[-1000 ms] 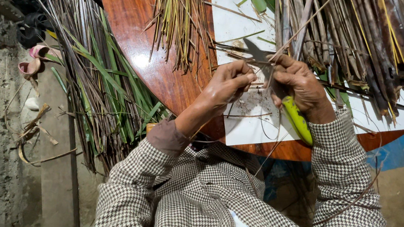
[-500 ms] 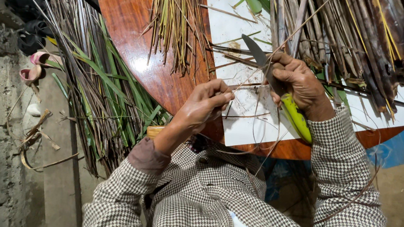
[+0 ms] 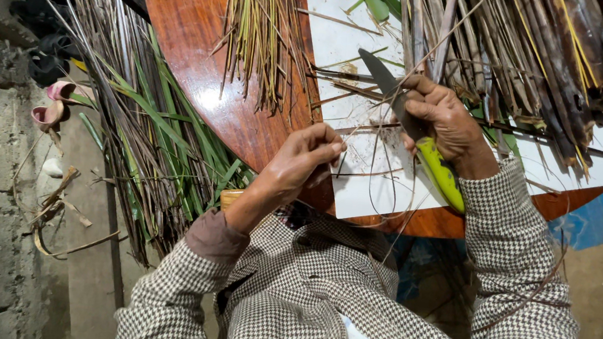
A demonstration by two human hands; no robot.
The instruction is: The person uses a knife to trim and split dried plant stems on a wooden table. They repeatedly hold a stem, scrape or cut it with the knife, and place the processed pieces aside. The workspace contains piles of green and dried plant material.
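My right hand [image 3: 443, 117] grips a knife with a yellow-green handle [image 3: 439, 174]; its dark blade [image 3: 392, 90] points up and to the left over a white sheet [image 3: 381, 188] on the round wooden table [image 3: 201, 64]. A thin brown leaf rib [image 3: 375, 129] runs from under the blade toward my left hand [image 3: 306, 159], which pinches its near end at the sheet's left edge. Curled thin shavings hang off the table's front edge between my hands.
A bundle of stripped ribs [image 3: 259, 33] lies on the table to the left. A heap of dark dried fronds [image 3: 540, 60] covers the table's right side. Green and dry leaves [image 3: 150, 133] pile on the floor at left, beside pink sandals [image 3: 53, 105].
My left hand has slid away from the right hand, down and leftward along the rib. The knife blade has tilted up into plainer view.
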